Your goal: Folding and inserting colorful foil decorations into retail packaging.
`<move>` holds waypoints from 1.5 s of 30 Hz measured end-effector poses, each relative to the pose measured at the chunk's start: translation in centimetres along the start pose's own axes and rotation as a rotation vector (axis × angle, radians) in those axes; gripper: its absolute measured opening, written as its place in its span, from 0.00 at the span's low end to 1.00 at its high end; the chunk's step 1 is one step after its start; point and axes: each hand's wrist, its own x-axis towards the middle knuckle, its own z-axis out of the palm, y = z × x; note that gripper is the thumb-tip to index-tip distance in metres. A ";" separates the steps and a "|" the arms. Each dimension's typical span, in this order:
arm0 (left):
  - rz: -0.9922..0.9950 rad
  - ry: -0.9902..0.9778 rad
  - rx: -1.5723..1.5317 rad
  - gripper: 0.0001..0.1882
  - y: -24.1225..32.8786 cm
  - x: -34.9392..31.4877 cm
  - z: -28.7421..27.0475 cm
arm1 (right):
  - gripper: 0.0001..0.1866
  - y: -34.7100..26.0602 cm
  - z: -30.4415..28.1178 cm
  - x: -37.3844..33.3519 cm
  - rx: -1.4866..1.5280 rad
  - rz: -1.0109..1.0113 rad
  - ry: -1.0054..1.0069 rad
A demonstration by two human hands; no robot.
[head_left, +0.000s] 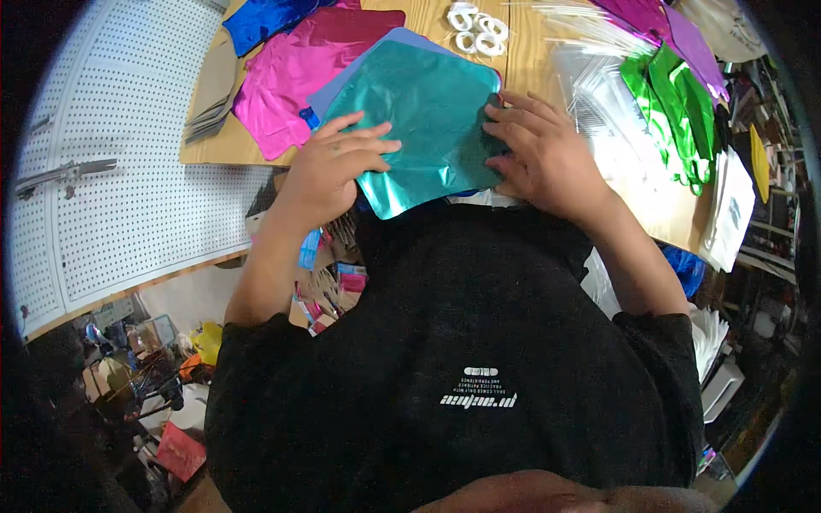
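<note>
A shiny teal foil sheet (428,120), perhaps a flat pouch, lies in front of me at the near edge of the table. Beneath it, a blue-violet sheet (329,85) shows along the upper left. My left hand (329,167) rests on the teal sheet's left side, fingers apart and stretched over its surface. On the right edge, my right hand (552,154) touches the sheet with spread, slightly bent fingers. Whatever lies under the right fingertips is hidden.
Pink foil pieces (278,94) and blue foil (269,21) lie at the left. White rings (479,32) sit at the back. Clear plastic bags (607,111) and green foil bags (676,107) cover the right side. A white perforated panel (128,162) stands left of the table.
</note>
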 end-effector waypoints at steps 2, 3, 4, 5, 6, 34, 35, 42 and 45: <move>0.002 -0.033 0.035 0.18 0.2 0.2 -0.1 | 0.23 0.2 -0.1 -0.1 -0.019 -0.007 -0.002; -0.028 -0.058 0.032 0.18 0.6 0.2 -0.1 | 0.23 0.3 0.0 -0.2 -0.028 0.002 0.003; -0.057 -0.084 0.030 0.19 0.9 0.3 -0.3 | 0.24 0.2 0.2 -0.3 -0.030 0.018 -0.008; -0.069 -0.135 0.034 0.19 1.1 0.2 -1.0 | 0.25 0.2 0.4 -0.3 -0.032 0.027 -0.016; -0.051 -0.130 0.037 0.19 0.9 0.0 -1.3 | 0.26 0.3 0.6 -0.4 -0.072 -0.002 -0.020; 0.519 0.178 0.198 0.16 -5.3 42.9 11.6 | 0.28 3.2 -6.6 -4.6 0.091 0.234 0.470; 0.521 0.142 0.263 0.18 -4.5 43.8 12.2 | 0.27 3.7 -7.3 -5.2 0.069 0.258 0.468; 0.365 -0.361 0.414 0.14 -3.8 48.0 13.0 | 0.24 6.4 -8.9 -8.0 0.040 0.414 0.503; 0.467 -0.309 0.392 0.12 -5.4 48.5 13.8 | 0.22 7.5 -9.4 -8.0 0.031 0.412 0.501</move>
